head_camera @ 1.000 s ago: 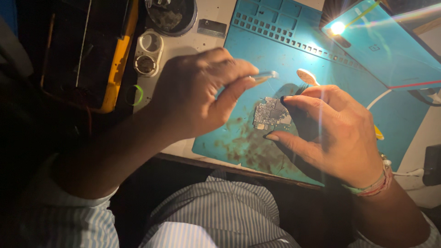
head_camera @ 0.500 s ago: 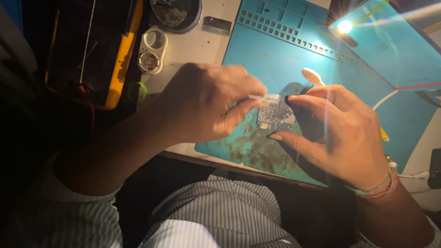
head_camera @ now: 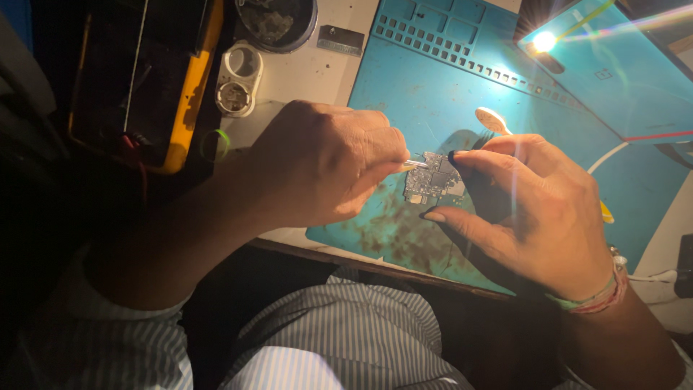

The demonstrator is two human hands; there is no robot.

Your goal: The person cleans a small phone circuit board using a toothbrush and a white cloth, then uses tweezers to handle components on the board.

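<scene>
Head view looks down on a teal work mat point(head_camera: 433, 94) lying on a pale surface point(head_camera: 310, 72), lit by a small bright lamp point(head_camera: 543, 41) at the mat's far right corner. A small circuit board point(head_camera: 432, 179) lies flat on the mat, near its front edge, among dark stains. The left hand point(head_camera: 325, 170) has its fingers closed around a thin metal tool point(head_camera: 414, 165) — only the tip shows past the knuckles, and it touches the board's left edge. The right hand point(head_camera: 530, 209) steadies the board from the other side: its forefinger rests at the board's far right corner and its thumb at the near right corner, so the fingers pinch the board lightly between them. A cord bracelet point(head_camera: 603, 292) circles the right wrist.

Just beyond the right hand a pale spoon-shaped tool point(head_camera: 492, 120) lies on the mat. Off the mat's left edge, on the bare surface, stand a white two-cup holder point(head_camera: 238, 79), a dark round dish point(head_camera: 278, 22) and a small metal plate point(head_camera: 341, 40). At the surface's far left corner sits a black device with a yellow edge point(head_camera: 191, 94). Striped trousers point(head_camera: 346, 332) show below the surface's front edge.
</scene>
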